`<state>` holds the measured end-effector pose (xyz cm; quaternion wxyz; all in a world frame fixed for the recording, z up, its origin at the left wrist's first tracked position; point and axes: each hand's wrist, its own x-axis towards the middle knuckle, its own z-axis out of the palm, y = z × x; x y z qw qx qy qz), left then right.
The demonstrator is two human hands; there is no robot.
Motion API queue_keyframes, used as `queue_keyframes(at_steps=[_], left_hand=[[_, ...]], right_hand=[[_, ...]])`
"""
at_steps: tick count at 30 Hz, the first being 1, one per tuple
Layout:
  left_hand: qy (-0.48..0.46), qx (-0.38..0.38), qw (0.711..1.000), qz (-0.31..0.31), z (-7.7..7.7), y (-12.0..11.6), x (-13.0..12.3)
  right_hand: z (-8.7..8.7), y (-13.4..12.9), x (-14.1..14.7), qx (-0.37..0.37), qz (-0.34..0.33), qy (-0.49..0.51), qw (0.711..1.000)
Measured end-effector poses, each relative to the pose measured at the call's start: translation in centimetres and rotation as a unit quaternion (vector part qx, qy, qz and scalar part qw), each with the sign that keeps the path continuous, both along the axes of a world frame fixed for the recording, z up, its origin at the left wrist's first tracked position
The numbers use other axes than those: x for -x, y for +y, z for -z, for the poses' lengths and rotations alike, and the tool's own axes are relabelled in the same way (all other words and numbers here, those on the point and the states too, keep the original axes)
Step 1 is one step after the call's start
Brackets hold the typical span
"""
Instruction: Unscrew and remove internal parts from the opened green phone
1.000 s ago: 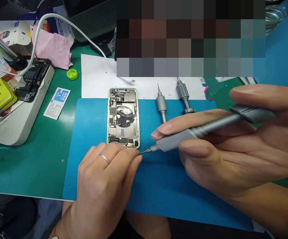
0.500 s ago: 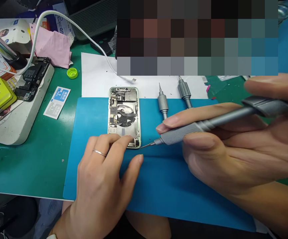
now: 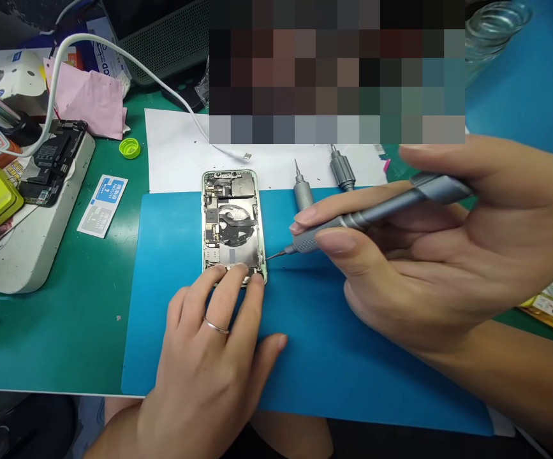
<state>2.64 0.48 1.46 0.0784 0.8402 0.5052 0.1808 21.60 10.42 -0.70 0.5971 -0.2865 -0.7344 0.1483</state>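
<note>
matt grey metal screwdriver [image 3: 353, 223] with a knurled handle, smooth matt blue rubbery work mat [image 3: 333, 357], opened pale green phone [image 3: 232, 220] all shiny metal shields inside, plain white paper sheet [image 3: 175, 153], crumpled pink cloth [image 3: 87, 99]

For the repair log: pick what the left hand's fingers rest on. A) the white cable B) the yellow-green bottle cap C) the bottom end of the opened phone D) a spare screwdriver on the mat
C: the left hand has its fingers laid on the bottom end of the opened phone, while the right hand holds the grey screwdriver beside it.
</note>
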Motion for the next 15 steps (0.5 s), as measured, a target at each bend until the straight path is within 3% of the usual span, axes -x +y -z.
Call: queue_keyframes(at_steps=[8,13,15], left_hand=[[0.001,0.003,1.0,-0.014,0.04,0.06,-0.25],[0.001,-0.011,1.0,-0.015,0.17,0.18,-0.32],[0.001,-0.011,1.0,-0.016,0.14,0.18,-0.34]], right_hand=[[-0.32,-0.58,0.41,0.029,0.012,-0.008,0.999],[-0.57,-0.31,-0.25,0.051,-0.053,-0.046,0.996],[-0.53,-0.31,-0.56,0.098,-0.051,-0.02,0.994]])
